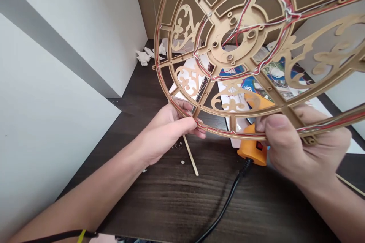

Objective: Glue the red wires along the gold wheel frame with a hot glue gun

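Observation:
A large round gold openwork frame (269, 88) with scroll ornaments is held up, tilted, above the table. Red and white wires (241, 29) run along its rim, inner ring and spokes, with clear blobs over some of the joints. My left hand (176, 123) pinches the lower left rim, thumb on top and fingers beneath. Farther right, my right hand (299, 144) grips the bottom rim, its thumb over the front and its other fingers partly hidden behind. The frame's top and right edges run out of view.
Behind the frame, an orange tool (251, 153) with a red switch and black cord (228, 205) lies on the dark wooden table (159, 205). Also there are a thin wooden stick (190, 155), crumpled white tissue (143, 57) and printed sheets (282, 74). White panels (85, 26) rise at the left.

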### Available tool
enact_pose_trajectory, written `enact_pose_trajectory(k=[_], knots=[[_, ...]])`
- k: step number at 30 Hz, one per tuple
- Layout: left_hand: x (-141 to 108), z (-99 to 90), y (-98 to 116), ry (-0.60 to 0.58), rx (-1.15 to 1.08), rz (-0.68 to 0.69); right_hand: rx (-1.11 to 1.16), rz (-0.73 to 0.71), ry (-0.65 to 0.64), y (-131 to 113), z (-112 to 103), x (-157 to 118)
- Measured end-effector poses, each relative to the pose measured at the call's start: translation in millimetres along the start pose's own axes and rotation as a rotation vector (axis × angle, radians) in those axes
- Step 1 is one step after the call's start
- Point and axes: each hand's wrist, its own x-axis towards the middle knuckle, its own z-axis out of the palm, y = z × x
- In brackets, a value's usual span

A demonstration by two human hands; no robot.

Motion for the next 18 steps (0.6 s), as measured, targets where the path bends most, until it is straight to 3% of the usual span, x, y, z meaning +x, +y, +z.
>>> enact_pose_trajectory(k=[7,13,18], knots=[[-0.1,-0.2,1.0,0.018,-0.014,0.025,0.022,-0.02,0.002,0.5,-1.4,-1.5],[-2.3,-3.2,3.7,-0.002,-0.033,-0.049,-0.016,0.01,0.005,3.1,-1.8,-2.4],[-5.0,-4.1,4.7,-0.034,-0.024,-0.016,0.051,0.098,0.024,5.2,-0.7,-5.6]])
